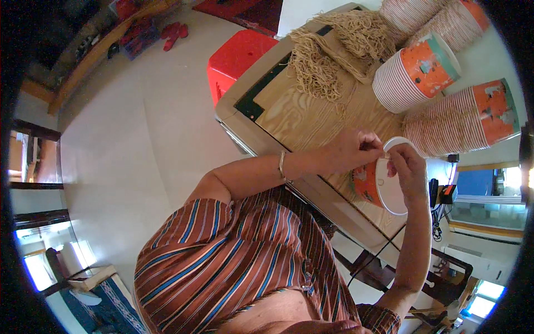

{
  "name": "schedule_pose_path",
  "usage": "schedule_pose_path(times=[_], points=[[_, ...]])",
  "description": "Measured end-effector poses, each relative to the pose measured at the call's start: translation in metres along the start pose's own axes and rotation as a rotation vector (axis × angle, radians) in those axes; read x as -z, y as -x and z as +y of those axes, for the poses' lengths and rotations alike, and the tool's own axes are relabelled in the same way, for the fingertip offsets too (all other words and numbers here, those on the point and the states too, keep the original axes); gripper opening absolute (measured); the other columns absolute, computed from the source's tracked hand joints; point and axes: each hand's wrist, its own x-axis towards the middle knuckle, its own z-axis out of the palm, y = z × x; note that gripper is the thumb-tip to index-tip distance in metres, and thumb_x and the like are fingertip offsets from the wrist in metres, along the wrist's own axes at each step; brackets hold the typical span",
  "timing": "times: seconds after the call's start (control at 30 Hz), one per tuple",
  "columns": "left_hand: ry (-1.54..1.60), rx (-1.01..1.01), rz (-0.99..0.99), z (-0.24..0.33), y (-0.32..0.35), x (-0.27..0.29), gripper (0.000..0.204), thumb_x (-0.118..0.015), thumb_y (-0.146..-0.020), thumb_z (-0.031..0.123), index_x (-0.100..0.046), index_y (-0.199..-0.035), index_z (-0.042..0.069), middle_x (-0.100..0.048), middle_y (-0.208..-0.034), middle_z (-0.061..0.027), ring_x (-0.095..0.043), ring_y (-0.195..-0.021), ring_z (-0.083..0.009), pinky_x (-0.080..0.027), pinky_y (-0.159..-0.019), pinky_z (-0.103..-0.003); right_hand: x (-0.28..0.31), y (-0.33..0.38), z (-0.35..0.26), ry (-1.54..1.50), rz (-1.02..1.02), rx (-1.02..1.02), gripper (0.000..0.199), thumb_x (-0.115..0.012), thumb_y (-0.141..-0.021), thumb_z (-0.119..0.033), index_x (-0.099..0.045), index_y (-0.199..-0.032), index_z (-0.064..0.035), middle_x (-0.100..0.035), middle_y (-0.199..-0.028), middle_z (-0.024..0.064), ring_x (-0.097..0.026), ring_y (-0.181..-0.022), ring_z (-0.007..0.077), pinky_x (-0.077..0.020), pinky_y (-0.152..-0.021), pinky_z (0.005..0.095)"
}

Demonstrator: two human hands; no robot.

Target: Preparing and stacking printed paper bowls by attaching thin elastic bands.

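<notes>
My left hand (353, 150), with a bracelet (282, 166) on its wrist, has its fingertips pinched together at the rim of an orange paper tub (365, 186). My right hand (408, 167) curls over the tub's white opening, its thumb and fingers closed close to the left fingertips. Whatever lies between the fingers is too small to make out. The tub lies tilted on the wooden-topped table, with its mouth toward the right. Farther back is a tangled heap of tan string (356, 42). Beyond the hands stands a stack of orange and white paper tubs (414, 72).
Another string-covered tub stack (461, 119) lies at the right, with more stacks (453, 25) behind. A red stool (239, 58) stands past the table's left edge. Black cables (436, 214) hang at the right. The pale floor (133, 122) spreads out on the left.
</notes>
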Motion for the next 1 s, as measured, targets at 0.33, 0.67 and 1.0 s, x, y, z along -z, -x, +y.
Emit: schedule_pose_path(times=[0.33, 0.67, 1.0], points=[[0.457, 0.176, -0.017, -0.024, -0.006, -0.013, 0.021, -0.06, -0.09, 0.018, -0.063, -0.097, -0.002, -0.063, -0.078, -0.0021, -0.057, -0.063, -0.008, -0.05, -0.058, -0.025, -0.007, 0.013, -0.004, 0.012, 0.1, 0.157, 0.019, -0.061, -0.086, 0.0, -0.058, -0.104, -0.0047, -0.057, -0.071, 0.005, -0.056, -0.062, 0.0103, -0.0469, -0.057, 0.0259], [0.412, 0.148, -0.059, -0.013, -0.008, -0.009, 0.019, -0.058, -0.092, 0.016, -0.062, -0.099, -0.002, -0.061, -0.078, -0.0028, -0.057, -0.061, -0.0083, -0.052, -0.051, -0.026, -0.015, 0.02, -0.024, 0.337, 0.211, 0.414, 0.009, -0.062, -0.087, 0.0, -0.062, -0.096, -0.0013, -0.062, -0.081, 0.0095, -0.058, -0.069, 0.0159, -0.0481, -0.067, 0.0277], [0.621, 0.202, -0.072, -0.022, -0.007, -0.009, 0.017, -0.063, -0.09, 0.016, -0.063, -0.098, 0.001, -0.062, -0.082, -0.0009, -0.058, -0.075, -0.007, -0.05, -0.066, -0.023, -0.012, 0.018, -0.028, 0.44, 0.177, 0.388, 0.003, -0.059, -0.087, -0.002, -0.06, -0.09, 0.0001, -0.06, -0.081, 0.0124, -0.056, -0.066, 0.0191, -0.0451, -0.063, 0.0295]])
